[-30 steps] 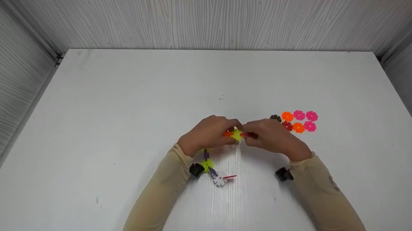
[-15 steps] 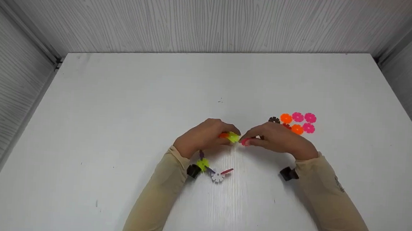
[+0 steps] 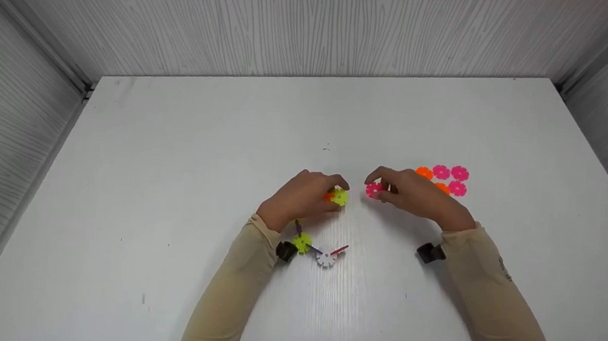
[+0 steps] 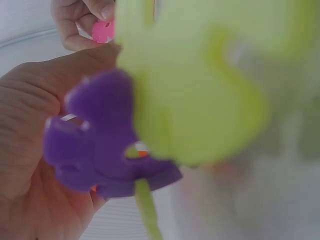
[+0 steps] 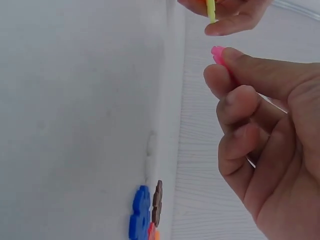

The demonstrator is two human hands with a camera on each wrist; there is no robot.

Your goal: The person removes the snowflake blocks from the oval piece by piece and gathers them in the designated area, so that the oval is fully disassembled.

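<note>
Chain (image 3: 302,242) of notched discs trails from my left hand (image 3: 303,198), fingers curled round its yellow-and-orange end; my right hand (image 3: 412,195) pinches a pink disc (image 3: 372,190), near but apart. I judge I'm mid-joining; the next move calls for lining up notches.

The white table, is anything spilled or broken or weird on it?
Nothing looks spilled or broken. What stands out is some small dark marks on the white tabletop, beyond the left hand that holds the yellow notched disc. They spoil the plain surface; maybe scuffs, but they're too small to tell.
</note>
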